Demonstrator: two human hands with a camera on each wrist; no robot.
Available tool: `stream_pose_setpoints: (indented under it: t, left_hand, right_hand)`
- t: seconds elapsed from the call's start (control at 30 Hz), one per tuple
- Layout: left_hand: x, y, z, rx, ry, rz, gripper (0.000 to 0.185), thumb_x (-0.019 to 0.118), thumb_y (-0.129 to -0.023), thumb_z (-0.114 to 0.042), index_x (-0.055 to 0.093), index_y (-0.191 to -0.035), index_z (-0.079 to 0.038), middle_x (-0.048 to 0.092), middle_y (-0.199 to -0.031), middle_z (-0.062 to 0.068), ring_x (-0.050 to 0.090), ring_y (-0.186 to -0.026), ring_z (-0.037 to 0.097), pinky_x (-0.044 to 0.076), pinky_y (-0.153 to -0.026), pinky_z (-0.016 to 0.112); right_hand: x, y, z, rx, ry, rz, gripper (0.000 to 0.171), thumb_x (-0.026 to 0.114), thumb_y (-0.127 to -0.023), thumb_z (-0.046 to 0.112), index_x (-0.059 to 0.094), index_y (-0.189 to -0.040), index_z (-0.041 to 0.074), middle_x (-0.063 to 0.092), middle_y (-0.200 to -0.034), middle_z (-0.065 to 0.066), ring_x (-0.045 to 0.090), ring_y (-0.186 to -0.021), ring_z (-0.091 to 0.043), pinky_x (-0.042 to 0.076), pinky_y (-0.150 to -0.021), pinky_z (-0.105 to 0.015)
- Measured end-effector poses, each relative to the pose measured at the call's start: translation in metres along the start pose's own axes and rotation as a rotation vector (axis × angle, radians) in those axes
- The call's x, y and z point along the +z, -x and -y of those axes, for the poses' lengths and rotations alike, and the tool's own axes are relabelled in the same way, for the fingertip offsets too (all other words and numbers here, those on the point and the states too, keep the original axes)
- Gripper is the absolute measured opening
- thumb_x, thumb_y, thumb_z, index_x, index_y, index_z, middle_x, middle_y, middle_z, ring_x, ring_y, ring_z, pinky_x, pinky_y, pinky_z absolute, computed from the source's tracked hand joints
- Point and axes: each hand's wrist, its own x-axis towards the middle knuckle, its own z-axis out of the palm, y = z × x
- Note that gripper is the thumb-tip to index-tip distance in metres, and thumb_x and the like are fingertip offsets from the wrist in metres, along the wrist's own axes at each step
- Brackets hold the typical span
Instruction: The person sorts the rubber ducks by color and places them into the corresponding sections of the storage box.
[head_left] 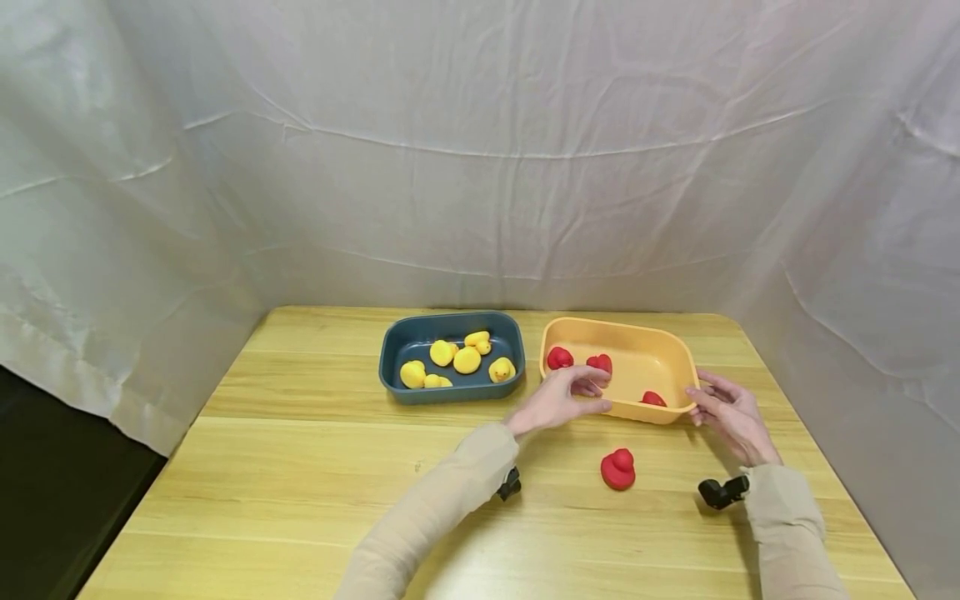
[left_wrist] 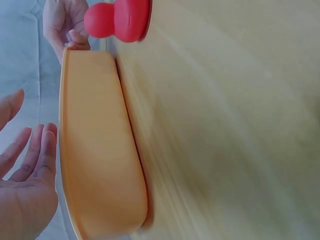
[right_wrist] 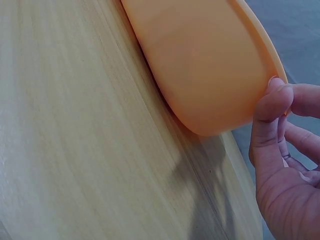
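My right hand (head_left: 735,417) pinches the rim of the orange tub (head_left: 641,367) at its front right corner; in the right wrist view the thumb (right_wrist: 270,107) lies against the outer wall. Over the tub's front rim, near its left side, is my left hand (head_left: 558,398). Its fingers and thumb are spread apart with nothing between them, as the left wrist view also shows. Inside the tub lie red rubber ducks (head_left: 559,357), partly hidden by the left hand and the front wall. Another red rubber duck (head_left: 618,470) sits on the table in front of the tub, between both arms.
Left of the orange tub stands a dark blue tub (head_left: 397,387) holding several yellow rubber ducks (head_left: 467,360). Both tubs are near the back edge of the wooden table (head_left: 300,467). A pale cloth (head_left: 480,208) hangs behind and at the sides.
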Motion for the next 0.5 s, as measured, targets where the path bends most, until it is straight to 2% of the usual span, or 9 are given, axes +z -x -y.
stream_pose_setpoints:
  t: [0.27, 0.5]
  left_hand:
    - [0.009, 0.008, 0.000, 0.051, 0.027, 0.037, 0.041, 0.075, -0.092, -0.015, 0.064, -0.130, -0.002, 0.071, -0.121, 0.016, 0.069, -0.105, 0.011, 0.055, -0.097, 0.018]
    - [0.017, 0.012, 0.004, 0.038, 0.019, 0.105, 0.042, 0.071, -0.095, -0.019, 0.062, -0.131, 0.001, 0.072, -0.120, 0.014, 0.067, -0.102, 0.006, 0.054, -0.095, 0.014]
  right_hand:
    - [0.000, 0.000, 0.001, 0.001, 0.003, 0.004, 0.030, 0.060, -0.098, -0.001, 0.055, -0.124, 0.015, 0.069, -0.086, 0.001, 0.065, -0.066, -0.010, 0.057, -0.058, -0.020]
    - [0.000, 0.001, 0.001, 0.000, -0.003, 0.003, 0.030, 0.060, -0.098, -0.001, 0.057, -0.122, 0.016, 0.069, -0.086, 0.001, 0.065, -0.066, -0.010, 0.057, -0.058, -0.020]
